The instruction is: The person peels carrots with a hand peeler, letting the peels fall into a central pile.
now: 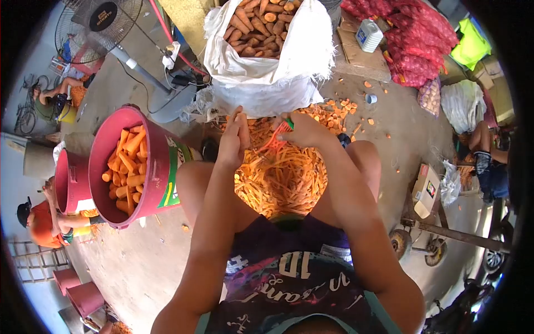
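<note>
My right hand is closed around a peeler with an orange-red frame and a bit of green at the handle. Across from it, my left hand is raised with its fingers together. Whatever it may hold is hidden by the fingers. Below both hands, a heap of orange carrot peelings lies between my knees. Just beyond the hands stands a white sack, rolled open and full of unpeeled carrots. Cut carrot pieces are scattered beside the sack's base.
At left, a red bucket holds peeled carrots, with another red bucket behind. A fan stands upper left. Red net sacks, a white jug and a cart are at right. Other people sit at both sides.
</note>
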The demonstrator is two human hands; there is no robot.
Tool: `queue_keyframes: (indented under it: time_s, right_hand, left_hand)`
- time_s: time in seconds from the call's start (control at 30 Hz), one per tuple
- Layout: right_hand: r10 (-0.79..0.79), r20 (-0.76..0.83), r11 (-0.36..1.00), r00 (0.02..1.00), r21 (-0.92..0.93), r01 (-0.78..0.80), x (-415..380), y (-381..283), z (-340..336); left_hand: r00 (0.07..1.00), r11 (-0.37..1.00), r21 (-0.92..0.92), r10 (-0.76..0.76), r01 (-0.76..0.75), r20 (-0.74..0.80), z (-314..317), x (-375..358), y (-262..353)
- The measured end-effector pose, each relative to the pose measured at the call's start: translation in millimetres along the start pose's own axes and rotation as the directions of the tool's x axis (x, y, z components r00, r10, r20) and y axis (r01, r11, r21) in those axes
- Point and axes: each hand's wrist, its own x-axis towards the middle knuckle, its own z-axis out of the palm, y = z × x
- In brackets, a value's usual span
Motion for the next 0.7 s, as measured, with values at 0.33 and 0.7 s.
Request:
queue_keyframes:
  time_s: [0.33,0.7]
  right_hand:
    - [-0.019,-0.172,0.994,0.985,0.101,0.037,1,2,9]
    - [-0.103,-0.179,0.990,0.978,0.082,0.119,10,11,11]
  left_hand:
    - [0.964,0.956,-0.157,-0.228,0.248,0.137,27,-22,-15]
    - [0.956,0.974,-0.024,-0.215,0.224,0.198,22,-26,-10]
